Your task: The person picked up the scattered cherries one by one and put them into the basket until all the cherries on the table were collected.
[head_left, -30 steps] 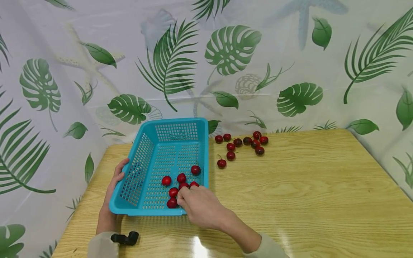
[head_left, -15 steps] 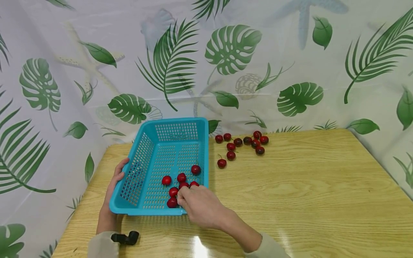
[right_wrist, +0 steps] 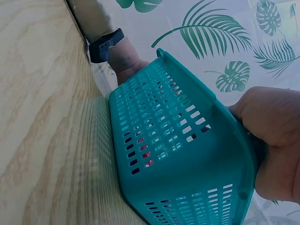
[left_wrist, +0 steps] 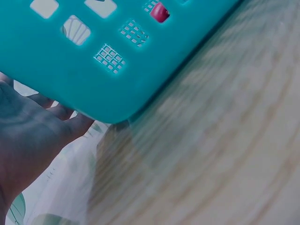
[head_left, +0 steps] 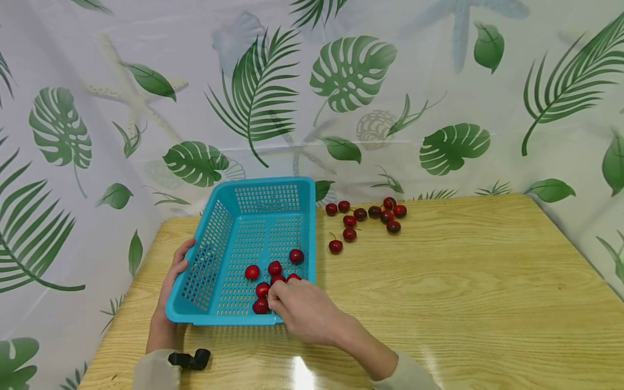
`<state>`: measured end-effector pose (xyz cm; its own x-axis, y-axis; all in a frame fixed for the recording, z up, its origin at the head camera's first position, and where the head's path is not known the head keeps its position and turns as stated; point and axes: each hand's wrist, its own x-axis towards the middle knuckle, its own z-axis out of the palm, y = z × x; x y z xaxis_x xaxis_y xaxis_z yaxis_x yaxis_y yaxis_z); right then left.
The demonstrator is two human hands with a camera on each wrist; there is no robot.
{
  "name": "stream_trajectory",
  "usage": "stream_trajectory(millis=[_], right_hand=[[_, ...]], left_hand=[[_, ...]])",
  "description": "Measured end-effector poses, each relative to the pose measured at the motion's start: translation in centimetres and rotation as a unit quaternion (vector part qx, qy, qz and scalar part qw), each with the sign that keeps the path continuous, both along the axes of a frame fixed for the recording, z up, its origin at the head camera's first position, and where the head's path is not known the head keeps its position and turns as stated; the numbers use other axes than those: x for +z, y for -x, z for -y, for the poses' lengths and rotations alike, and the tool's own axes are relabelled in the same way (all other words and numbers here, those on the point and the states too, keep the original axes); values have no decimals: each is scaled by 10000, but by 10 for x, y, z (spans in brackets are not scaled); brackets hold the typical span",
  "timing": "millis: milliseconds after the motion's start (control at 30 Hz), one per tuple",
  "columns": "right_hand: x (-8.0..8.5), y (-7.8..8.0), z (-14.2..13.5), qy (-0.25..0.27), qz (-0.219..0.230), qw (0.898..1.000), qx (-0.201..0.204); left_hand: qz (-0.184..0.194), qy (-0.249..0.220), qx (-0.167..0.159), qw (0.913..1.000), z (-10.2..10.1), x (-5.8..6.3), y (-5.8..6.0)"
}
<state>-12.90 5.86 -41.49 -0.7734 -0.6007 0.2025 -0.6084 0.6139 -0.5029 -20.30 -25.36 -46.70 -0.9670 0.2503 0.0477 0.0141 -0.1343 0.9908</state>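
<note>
A blue plastic basket [head_left: 265, 319] with slotted walls stands on the left of the table, several red cherries [head_left: 262, 290] lying in its near right part. At its left wall my left hand [head_left: 168, 290] holds the rim, fingers along the outer side. My right hand [head_left: 304, 309] grips the near right corner, its curled fingers reaching inside over the rim, close to the cherries. In the right wrist view the right hand [right_wrist: 276, 140] lies against the rim, its fingertips hidden behind the wall. From the left wrist, the left hand [left_wrist: 35, 129] shows beside the basket's lower corner.
Several loose cherries [head_left: 349, 221] with stems lie on the wooden table [head_left: 463, 281], right of the basket near the back edge. A black wrist mount [head_left: 190, 359] sits on the left sleeve. A leaf-patterned sheet [head_left: 400, 151] hangs behind and along the left.
</note>
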Motion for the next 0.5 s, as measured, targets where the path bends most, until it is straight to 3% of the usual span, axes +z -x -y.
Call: stream_trajectory(millis=[167,300,367,500], right_hand=[[1,2,-5,497,429,9977,188],[4,6,-13,1237,971,9871,304],[6,9,-18,1688,1024,9801,221],[8,20,-32,2547,602,9647,-305]], left_hand=[[-40,41,38,10000,1,-1,0],[-52,1,38,10000,1,-1,1],[-64,-36,12,10000,2,-2,1],[-131,-112,-1,9999,2,-3,2]])
